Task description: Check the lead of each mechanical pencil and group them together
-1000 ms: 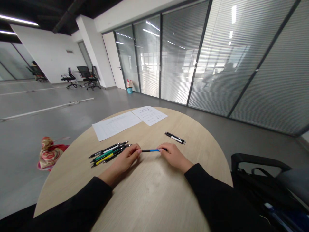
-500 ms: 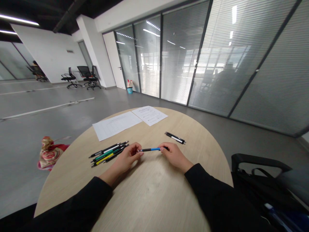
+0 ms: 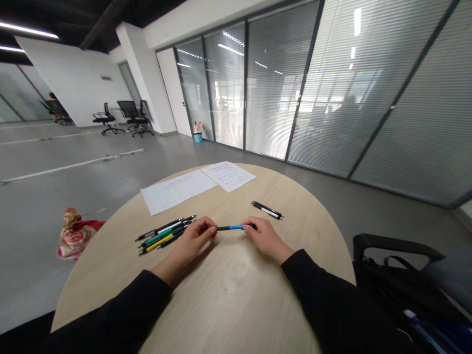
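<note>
**Work in hand:** both hands are on one pen, held end to end in front of the body.

**Item 1:** slim blue-and-black pen [image 3: 233, 227], level between the hands, its blue middle section showing. It appears to be held just above the table, though from this angle it is hard to be sure.

**Item 2:** right hand [image 3: 264, 239], bare, from a black sleeve. Its fingers are curled closed over the pen's right end and appear to have hold of it.

**Item 3:** left hand [image 3: 192, 241], bare, from a black sleeve. It is partly closed, with its fingertips [image 3: 213, 230] at the pen's left end. Whether they grip the pen or merely meet it cannot be told.

**Item 4:** loose group of slim pens with black, green and yellow barrels [image 3: 165, 235], lying roughly parallel, just beside the left hand and not touched by it.

**Item 5:** pair of black-and-white pens [image 3: 267, 210], lying together beyond the right hand, well clear of it.

**Item 6:** white sheet with a faint ruled layout [image 3: 177, 192] and white printed sheet [image 3: 228, 176], edge to edge at the table's far side.

**Surface:** round pale wood-grain table [image 3: 236, 300].

**Surroundings:** black bag [image 3: 391, 280] at right; red-and-gold patterned cloth [image 3: 73, 235] on the grey floor at left.
</note>
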{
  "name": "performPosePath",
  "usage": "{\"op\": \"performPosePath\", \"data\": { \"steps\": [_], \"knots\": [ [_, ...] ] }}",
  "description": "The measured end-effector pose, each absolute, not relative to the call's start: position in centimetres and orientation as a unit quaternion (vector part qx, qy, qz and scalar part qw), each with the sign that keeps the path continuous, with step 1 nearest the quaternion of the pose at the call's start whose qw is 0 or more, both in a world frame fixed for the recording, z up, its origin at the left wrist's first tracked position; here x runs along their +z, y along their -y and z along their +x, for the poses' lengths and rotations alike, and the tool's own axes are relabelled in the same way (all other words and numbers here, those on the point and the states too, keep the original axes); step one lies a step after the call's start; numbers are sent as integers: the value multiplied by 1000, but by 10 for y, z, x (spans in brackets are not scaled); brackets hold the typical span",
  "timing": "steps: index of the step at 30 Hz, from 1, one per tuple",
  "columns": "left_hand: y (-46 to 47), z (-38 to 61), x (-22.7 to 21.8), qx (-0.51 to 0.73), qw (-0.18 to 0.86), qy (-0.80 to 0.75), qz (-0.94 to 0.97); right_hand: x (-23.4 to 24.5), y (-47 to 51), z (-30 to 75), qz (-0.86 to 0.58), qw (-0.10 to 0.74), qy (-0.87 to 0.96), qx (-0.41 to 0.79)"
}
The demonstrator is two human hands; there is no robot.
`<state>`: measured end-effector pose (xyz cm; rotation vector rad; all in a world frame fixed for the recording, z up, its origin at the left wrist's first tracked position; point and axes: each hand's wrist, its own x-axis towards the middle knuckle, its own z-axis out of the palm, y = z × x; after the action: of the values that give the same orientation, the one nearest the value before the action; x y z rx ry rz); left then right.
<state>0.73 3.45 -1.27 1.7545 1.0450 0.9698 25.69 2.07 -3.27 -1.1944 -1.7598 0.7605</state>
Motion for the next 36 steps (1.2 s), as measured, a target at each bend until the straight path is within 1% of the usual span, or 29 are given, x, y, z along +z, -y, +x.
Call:
{"op": "performPosePath", "data": {
  "steps": [7, 12, 14, 20, 24, 29, 33, 36],
  "knots": [
    [-29, 9, -5, 388, 400, -424, 713, -31, -20, 257, -472, 429, 702, 316],
    [-28, 6, -4, 355, 330, -447, 752, -31, -21, 259, -473, 421, 703, 323],
    [-28, 5, -3, 341, 318, -454, 759, -31, -21, 260, -474, 419, 703, 324],
    [-27, 8, -1, 350, 391, -435, 732, -28, -21, 259, -467, 427, 708, 313],
    [-28, 10, -4, 359, 415, -444, 708, -27, -19, 259, -462, 436, 712, 300],
    [-27, 10, -9, 323, 462, -466, 682, -24, -17, 259, -450, 445, 729, 261],
    [-24, 9, -4, 287, 439, -478, 705, -21, -16, 259, -435, 446, 749, 225],
    [-21, 9, 1, 281, 427, -477, 715, -20, -15, 259, -431, 445, 755, 217]
  ]
}}
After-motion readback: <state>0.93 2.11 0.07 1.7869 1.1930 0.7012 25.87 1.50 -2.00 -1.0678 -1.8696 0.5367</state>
